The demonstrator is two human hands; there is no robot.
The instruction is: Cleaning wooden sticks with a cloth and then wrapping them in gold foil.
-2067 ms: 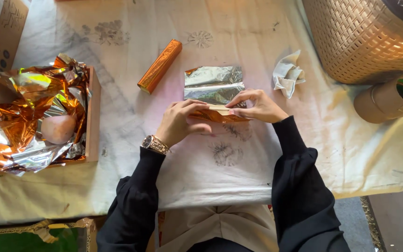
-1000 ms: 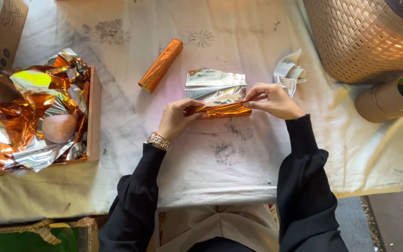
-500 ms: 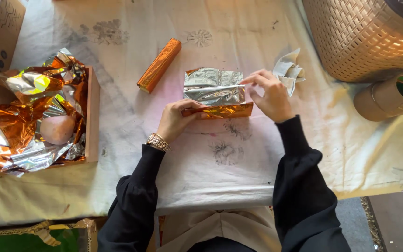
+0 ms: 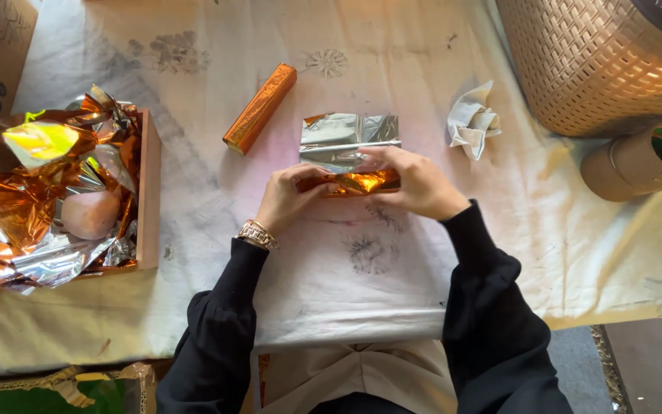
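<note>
Orange-and-silver foil wrap (image 4: 350,149), half rolled, gripped by both hands (image 4: 289,195) (image 4: 415,184).

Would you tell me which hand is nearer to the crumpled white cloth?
Right. The right hand lies just below-left of the crumpled white cloth; the left hand is farther off, across the foil sheet.

Foil sheet (image 4: 346,138) part-rolled around a bar (image 4: 355,182).

The sheet lies on the cloth, silver side up, creased and shiny, its far edge showing a little orange at the corner. Its near edge is wrapped over the bar, orange side outward. The bar lies crosswise, level, its ends hidden; only its orange-wrapped middle shows, glinting and wrinkled.
</note>
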